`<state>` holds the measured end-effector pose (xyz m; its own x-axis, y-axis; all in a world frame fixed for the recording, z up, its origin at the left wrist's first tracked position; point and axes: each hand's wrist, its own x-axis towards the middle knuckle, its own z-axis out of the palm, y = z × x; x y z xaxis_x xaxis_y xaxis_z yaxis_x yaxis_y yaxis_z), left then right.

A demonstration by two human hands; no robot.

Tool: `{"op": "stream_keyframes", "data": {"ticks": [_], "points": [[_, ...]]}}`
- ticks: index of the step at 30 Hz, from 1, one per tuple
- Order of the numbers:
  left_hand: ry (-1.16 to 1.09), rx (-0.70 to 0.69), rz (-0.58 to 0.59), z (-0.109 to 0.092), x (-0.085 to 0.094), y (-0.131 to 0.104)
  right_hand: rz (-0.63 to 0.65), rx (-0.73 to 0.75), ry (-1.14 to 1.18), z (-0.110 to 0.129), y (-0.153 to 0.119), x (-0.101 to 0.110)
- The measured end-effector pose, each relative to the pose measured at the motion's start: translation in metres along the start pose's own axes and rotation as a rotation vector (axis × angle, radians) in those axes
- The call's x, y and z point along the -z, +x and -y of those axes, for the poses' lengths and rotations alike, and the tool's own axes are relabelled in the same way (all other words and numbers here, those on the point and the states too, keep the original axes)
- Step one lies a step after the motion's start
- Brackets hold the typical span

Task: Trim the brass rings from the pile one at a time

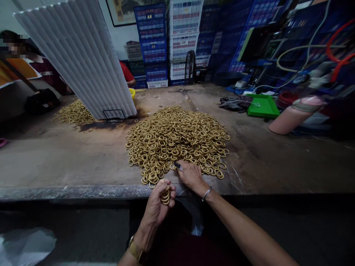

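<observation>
Because the main heap of gold-coloured rings point(177, 138) lies right up against the near edge of the desk point(69, 159), both hands can work at it without a long reach. The left hand point(155, 205) is just in front of the heap's near edge, palm partly turned up, its grip curled closed around a few held rings point(165, 197); the bent fingers make a small cradle, which probably stops them slipping out. The right hand point(191, 175) is at the heap's near edge, its grip pinched closed on a slim dark-tipped tool point(178, 166). That tool points in toward the loose rings, a hold that seems to suit fine, close work, though its exact kind is too small to tell.

To the left of the heap and beyond it, a tall ribbed panel point(83, 55) leans above a black wire stand point(113, 115), perhaps as a screen, since a smaller pile point(74, 112) lies past it, near a person point(48, 74). To the right of the heap and farther back are a green tray point(263, 106) and a pink cylinder point(294, 115), well apart from the rings, presumably so that the working side is unhindered.
</observation>
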<state>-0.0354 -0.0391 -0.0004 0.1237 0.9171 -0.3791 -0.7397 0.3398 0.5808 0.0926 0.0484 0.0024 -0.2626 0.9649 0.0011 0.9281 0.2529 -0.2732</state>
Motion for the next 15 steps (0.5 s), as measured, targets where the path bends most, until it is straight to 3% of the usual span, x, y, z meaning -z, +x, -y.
{"op": "stream_keyframes", "data": {"ticks": [5,9,11,15], "points": [[-0.032,0.011,0.019,-0.002,0.001,0.004,-0.065,0.004,0.073,-0.008,0.002,-0.004],[0.09,-0.066,-0.003,0.0,-0.002,0.009,-0.127,0.022,0.315,-0.012,0.005,0.0],[0.182,-0.131,-0.02,0.0,-0.004,0.012,-0.07,0.038,0.518,-0.012,0.004,0.004],[0.364,-0.265,-0.051,0.001,-0.007,0.018,0.191,0.016,0.944,-0.01,-0.003,0.014]]}}
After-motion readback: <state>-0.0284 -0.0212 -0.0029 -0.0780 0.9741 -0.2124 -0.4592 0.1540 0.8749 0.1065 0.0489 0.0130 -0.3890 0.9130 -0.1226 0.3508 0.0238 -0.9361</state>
